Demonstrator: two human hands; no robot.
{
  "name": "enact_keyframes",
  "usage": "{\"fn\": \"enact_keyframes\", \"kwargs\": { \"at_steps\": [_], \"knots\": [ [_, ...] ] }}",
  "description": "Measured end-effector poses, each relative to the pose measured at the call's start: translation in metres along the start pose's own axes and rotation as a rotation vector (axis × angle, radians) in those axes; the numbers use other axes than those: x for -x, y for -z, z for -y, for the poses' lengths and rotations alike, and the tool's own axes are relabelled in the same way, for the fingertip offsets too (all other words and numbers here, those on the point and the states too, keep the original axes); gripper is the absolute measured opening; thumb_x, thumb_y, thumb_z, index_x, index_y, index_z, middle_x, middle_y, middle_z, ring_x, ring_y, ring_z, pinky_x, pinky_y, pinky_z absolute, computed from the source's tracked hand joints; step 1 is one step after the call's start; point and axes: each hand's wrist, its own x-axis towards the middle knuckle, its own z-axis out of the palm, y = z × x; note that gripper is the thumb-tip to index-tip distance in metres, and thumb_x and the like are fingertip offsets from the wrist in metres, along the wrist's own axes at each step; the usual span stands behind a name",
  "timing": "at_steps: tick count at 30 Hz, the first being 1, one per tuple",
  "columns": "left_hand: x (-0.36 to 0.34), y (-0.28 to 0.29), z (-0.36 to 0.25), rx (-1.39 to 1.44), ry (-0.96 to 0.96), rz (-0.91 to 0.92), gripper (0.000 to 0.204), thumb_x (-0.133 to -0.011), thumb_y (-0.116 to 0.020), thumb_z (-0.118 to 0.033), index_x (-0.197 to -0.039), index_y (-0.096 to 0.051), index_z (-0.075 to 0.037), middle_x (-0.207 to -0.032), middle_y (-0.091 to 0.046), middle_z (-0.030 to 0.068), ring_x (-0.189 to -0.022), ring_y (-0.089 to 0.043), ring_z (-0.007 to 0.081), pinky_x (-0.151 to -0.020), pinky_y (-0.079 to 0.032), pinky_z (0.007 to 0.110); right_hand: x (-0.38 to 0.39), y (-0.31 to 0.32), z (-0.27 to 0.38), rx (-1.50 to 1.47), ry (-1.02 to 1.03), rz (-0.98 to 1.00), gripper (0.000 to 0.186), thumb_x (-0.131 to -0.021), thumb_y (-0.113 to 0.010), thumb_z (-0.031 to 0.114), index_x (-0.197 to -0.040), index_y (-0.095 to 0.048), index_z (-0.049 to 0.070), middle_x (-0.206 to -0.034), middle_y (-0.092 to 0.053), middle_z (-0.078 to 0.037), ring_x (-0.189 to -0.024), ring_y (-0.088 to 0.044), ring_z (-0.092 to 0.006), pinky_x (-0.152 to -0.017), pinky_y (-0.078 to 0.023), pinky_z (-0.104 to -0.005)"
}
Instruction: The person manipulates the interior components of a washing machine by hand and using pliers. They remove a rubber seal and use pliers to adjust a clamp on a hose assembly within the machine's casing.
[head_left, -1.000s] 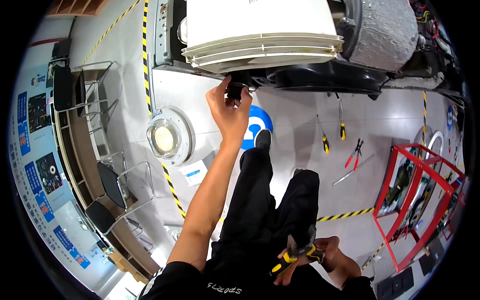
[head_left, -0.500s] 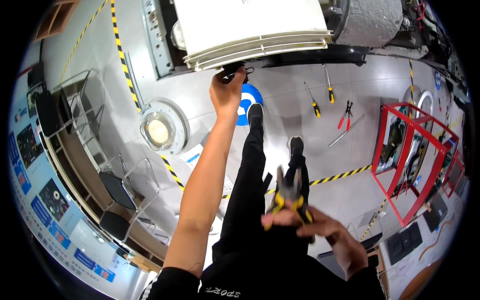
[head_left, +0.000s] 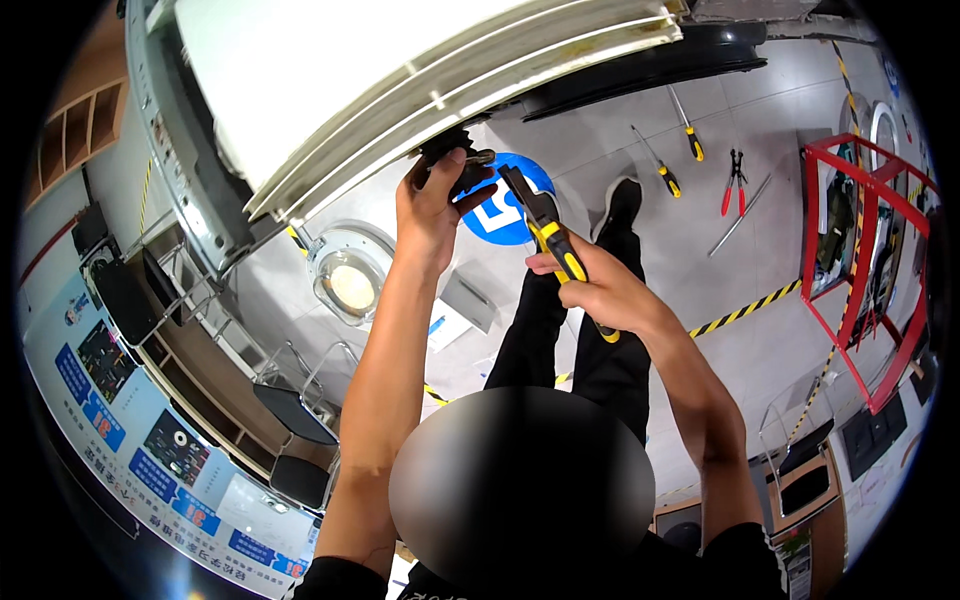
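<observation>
Under the lower edge of a white appliance panel [head_left: 300, 90], my left hand [head_left: 428, 215] is closed around a black, ribbed, hose-like part [head_left: 447, 148]. A small metal piece, perhaps a clamp [head_left: 482, 158], sticks out beside my left thumb. My right hand [head_left: 612, 290] grips pliers [head_left: 552, 240] by their yellow and black handles. The jaws point up and left, close to the metal piece but apparently apart from it. How the black part joins the appliance is hidden behind the panel and my fingers.
Two yellow-handled screwdrivers [head_left: 692, 140], red-handled pliers [head_left: 734, 185] and a metal rod [head_left: 740, 215] lie on the floor to the right. A red metal frame [head_left: 812, 240] stands beyond them. A round washer door [head_left: 350, 280] lies at left, near chairs [head_left: 295, 412].
My right hand has raised the pliers from near my legs toward the black part. The view has tilted and shifted closer to the appliance. My left hand keeps its hold.
</observation>
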Motion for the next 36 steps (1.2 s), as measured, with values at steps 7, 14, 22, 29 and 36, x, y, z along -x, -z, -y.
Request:
{"fn": "enact_keyframes", "kwargs": {
  "at_steps": [7, 14, 22, 29, 36],
  "knots": [
    [0.002, -0.008, 0.009, 0.083, -0.033, -0.009, 0.035, -0.090, -0.055, -0.023, -0.117, -0.049, -0.001, -0.107, -0.062, 0.0177, -0.105, -0.059, 0.0337, -0.097, -0.044, 0.048, -0.016, -0.012, 0.000, -0.026, 0.066, 0.018, 0.070, -0.075, -0.048, 0.008, -0.140, -0.026, -0.002, -0.124, -0.055, -0.021, -0.116, -0.053, -0.0314, -0.095, -0.041, -0.0337],
    [0.005, -0.001, 0.012, 0.118, -0.033, -0.014, 0.044, -0.085, -0.059, -0.028, -0.119, -0.047, -0.002, -0.107, -0.061, 0.0176, -0.104, -0.059, 0.0337, -0.095, -0.045, 0.046, -0.013, -0.025, 0.018, 0.184, -0.068, -0.105, 0.076, -0.072, -0.051, 0.006, -0.142, -0.021, -0.001, -0.118, -0.056, -0.025, -0.113, -0.054, -0.0369, -0.096, -0.040, -0.0353],
    [0.005, -0.003, 0.014, 0.153, -0.063, -0.004, 0.043, -0.089, -0.055, -0.032, -0.122, -0.047, -0.006, -0.111, -0.060, 0.0147, -0.111, -0.056, 0.0319, -0.094, -0.046, 0.045, -0.008, -0.028, 0.032, 0.229, -0.080, -0.140, 0.078, -0.074, -0.052, 0.014, -0.141, -0.016, -0.005, -0.081, -0.059, -0.031, -0.078, -0.061, -0.0442, -0.073, -0.048, -0.0437],
    [0.006, -0.001, 0.013, 0.267, -0.062, 0.026, 0.040, -0.090, -0.056, -0.030, -0.119, -0.049, -0.004, -0.109, -0.063, 0.0142, -0.109, -0.058, 0.0326, -0.095, -0.045, 0.046, -0.004, -0.026, 0.037, 0.222, -0.101, -0.075, 0.076, -0.075, -0.052, 0.017, -0.134, -0.019, -0.018, -0.088, -0.058, -0.038, -0.084, -0.060, -0.0482, -0.079, -0.048, -0.0474],
    [0.006, 0.009, 0.008, 0.152, -0.015, 0.048, 0.044, -0.093, -0.050, -0.035, -0.125, -0.046, -0.005, -0.118, -0.057, 0.0136, -0.117, -0.051, 0.0317, -0.105, -0.038, 0.045, -0.010, -0.037, 0.028, 0.187, -0.003, -0.118, 0.076, -0.075, -0.051, 0.015, -0.134, -0.018, -0.019, -0.095, -0.058, -0.037, -0.087, -0.059, -0.0472, -0.082, -0.047, -0.0477]
  ]
}}
